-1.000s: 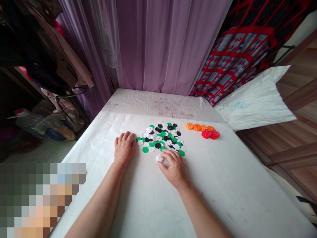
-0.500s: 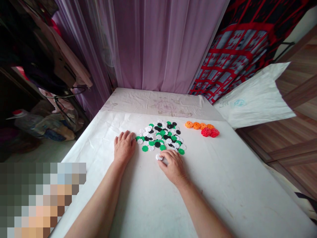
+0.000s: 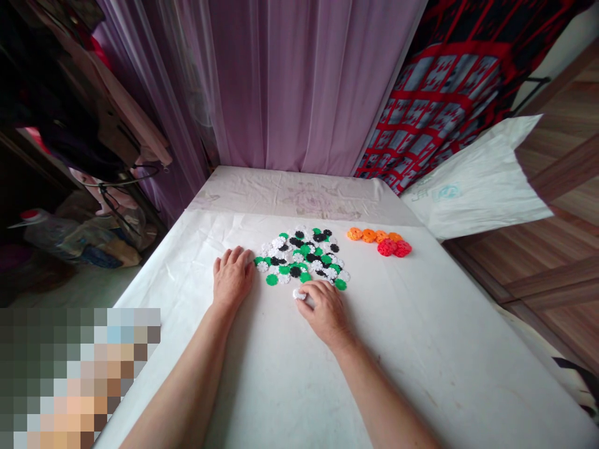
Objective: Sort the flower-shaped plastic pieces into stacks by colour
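Note:
My right hand (image 3: 324, 305) pinches a white notched plastic disc (image 3: 298, 294) between thumb and fingers, just in front of a loose pile. That pile holds many flat notched discs: green discs (image 3: 272, 280), black discs (image 3: 295, 272) and white discs (image 3: 262, 266), lying over one another. At the pile's left edge my left hand (image 3: 233, 277) rests palm down on the table, fingers stretched out, holding nothing. Whether more than one white disc is in the right hand I cannot tell.
On the right side of the white-covered table (image 3: 421, 337) lie a row of orange discs (image 3: 369, 236) and a cluster of red discs (image 3: 394, 247). A white sheet or bag (image 3: 482, 187) sticks out at the right edge. Purple curtains (image 3: 285, 87) hang behind the table.
The view has shifted very slightly. The white disc in my right hand has tilted a little; my left hand stays in place.

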A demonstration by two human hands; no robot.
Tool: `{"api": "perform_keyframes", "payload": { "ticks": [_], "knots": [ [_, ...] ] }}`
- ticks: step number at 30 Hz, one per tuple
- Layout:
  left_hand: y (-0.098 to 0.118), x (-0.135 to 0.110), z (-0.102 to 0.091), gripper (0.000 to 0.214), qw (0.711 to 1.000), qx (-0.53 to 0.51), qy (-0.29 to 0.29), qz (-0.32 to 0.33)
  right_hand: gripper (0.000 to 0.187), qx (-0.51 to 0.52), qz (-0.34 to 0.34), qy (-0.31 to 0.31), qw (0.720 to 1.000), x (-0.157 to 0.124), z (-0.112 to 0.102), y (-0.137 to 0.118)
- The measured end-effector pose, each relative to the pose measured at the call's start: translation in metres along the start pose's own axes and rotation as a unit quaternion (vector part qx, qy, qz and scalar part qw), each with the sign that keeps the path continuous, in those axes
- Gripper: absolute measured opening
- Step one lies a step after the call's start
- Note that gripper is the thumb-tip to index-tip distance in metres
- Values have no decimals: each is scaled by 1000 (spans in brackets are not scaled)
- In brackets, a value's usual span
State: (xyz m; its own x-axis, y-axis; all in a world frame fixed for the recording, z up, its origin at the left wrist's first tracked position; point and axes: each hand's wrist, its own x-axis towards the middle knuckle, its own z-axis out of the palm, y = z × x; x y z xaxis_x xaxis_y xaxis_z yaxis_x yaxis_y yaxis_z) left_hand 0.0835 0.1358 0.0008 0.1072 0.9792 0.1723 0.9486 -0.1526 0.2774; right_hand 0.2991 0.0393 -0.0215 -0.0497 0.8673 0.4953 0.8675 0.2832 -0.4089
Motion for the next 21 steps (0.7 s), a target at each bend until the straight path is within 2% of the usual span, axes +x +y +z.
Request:
{"api": "perform_keyframes", "payload": {
  "ticks": [13,21],
  "knots": [
    [-1,1,2,43,1000,7,4,-2,8,15,11,-14,1000,3,-1,-2],
    [0,1,3,42,1000,-1,8,-2,6,-2,22,-3,1000,5,3,0]
  ]
}}
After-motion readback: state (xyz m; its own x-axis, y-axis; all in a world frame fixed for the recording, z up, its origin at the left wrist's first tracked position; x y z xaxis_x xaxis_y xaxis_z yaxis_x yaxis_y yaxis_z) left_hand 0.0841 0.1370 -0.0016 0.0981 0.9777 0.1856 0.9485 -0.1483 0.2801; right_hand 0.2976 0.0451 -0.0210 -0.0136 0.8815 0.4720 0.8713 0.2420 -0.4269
